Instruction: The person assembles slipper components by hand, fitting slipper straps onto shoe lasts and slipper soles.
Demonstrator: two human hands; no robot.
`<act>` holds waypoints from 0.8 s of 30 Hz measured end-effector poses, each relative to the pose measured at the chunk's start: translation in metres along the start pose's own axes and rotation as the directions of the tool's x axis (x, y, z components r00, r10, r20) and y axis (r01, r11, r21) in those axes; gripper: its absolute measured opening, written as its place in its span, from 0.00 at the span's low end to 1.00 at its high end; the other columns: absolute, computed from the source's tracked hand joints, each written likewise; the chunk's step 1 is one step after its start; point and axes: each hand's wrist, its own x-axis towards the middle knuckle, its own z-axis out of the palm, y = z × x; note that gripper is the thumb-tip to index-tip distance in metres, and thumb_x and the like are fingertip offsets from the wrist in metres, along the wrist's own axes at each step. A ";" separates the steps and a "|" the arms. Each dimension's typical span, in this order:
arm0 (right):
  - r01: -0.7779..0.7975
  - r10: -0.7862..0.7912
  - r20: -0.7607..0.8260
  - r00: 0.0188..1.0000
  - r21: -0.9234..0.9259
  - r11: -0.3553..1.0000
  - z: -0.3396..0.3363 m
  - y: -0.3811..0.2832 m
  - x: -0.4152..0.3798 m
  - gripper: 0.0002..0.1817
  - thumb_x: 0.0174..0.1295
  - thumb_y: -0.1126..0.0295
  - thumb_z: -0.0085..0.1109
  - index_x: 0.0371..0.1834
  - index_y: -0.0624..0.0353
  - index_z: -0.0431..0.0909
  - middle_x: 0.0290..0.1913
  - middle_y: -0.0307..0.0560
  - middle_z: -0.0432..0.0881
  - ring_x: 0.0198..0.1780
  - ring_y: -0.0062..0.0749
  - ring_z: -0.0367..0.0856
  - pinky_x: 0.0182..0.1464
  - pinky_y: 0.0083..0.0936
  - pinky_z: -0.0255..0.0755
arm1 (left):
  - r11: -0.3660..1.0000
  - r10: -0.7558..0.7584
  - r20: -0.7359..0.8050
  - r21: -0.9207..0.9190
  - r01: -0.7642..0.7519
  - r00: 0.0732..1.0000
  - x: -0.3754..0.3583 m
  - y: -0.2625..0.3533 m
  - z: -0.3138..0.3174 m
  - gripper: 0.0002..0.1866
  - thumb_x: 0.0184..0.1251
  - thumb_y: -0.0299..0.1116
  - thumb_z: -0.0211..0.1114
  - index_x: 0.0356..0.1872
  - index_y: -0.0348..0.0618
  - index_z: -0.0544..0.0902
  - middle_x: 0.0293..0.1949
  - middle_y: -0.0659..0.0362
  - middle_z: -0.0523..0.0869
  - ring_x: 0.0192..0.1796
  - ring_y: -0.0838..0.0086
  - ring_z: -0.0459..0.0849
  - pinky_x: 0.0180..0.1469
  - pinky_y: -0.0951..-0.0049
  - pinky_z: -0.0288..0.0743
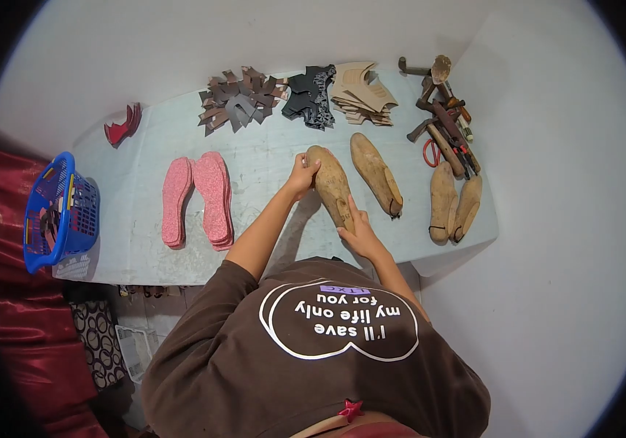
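Note:
A worn wooden shoe last (330, 182) is held above the table, its sole side facing up. My left hand (303, 177) grips its wide front part from the left side. Around its narrow heel end, my right hand (360, 232) is closed at the lower right. A thin pinkish edge shows along the far side of the last; what it belongs to is mostly hidden. Just right of my hands, a second last (375, 174) lies on the table. Two stacks of pink speckled insoles (176, 201) lie to the left.
On the table (269, 255) are brown pieces (242, 102), black pieces (308, 98), beige pieces (362, 95) and red pieces (122, 128). Hammers and other tools (446, 135) lie at the right, above another pair of lasts (441, 201). A blue basket (83, 212) stands at the left edge.

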 end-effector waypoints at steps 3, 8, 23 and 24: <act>-0.029 0.028 -0.030 0.999 -0.037 0.999 0.012 0.009 -0.001 0.47 0.52 0.62 0.57 0.71 0.47 0.37 0.53 0.71 0.61 0.52 0.63 0.63 0.58 0.44 0.56 | 0.995 0.010 -0.061 0.097 -0.004 0.998 0.017 -0.019 -0.010 0.25 0.64 0.37 0.57 0.58 0.46 0.57 0.51 0.52 0.71 0.51 0.65 0.72 0.47 0.58 0.71; -0.097 0.093 -0.030 0.995 -0.162 0.982 0.014 0.011 0.001 0.46 0.52 0.59 0.57 0.70 0.47 0.39 0.53 0.71 0.61 0.55 0.58 0.60 0.60 0.44 0.50 | 0.712 0.178 -0.210 0.702 0.022 0.961 0.029 -0.026 -0.014 0.24 0.56 0.45 0.63 0.50 0.42 0.73 0.50 0.49 0.74 0.50 0.61 0.72 0.49 0.55 0.65; -0.238 0.207 -0.135 0.969 -0.285 0.929 0.014 0.008 0.008 0.42 0.48 0.53 0.59 0.68 0.39 0.51 0.60 0.65 0.49 0.60 0.58 0.51 0.60 0.47 0.48 | 0.105 0.389 -0.134 0.989 0.101 0.911 -0.009 0.005 0.017 0.30 0.54 0.58 0.57 0.48 0.43 0.76 0.46 0.56 0.75 0.50 0.62 0.67 0.48 0.57 0.58; -0.249 0.217 -0.141 0.966 -0.289 0.924 0.013 0.007 0.008 0.42 0.47 0.54 0.59 0.68 0.39 0.52 0.60 0.65 0.50 0.60 0.58 0.51 0.60 0.47 0.49 | 0.108 0.387 -0.139 0.989 0.105 0.911 -0.007 0.001 0.016 0.30 0.54 0.58 0.57 0.48 0.43 0.76 0.46 0.56 0.75 0.50 0.62 0.67 0.48 0.57 0.58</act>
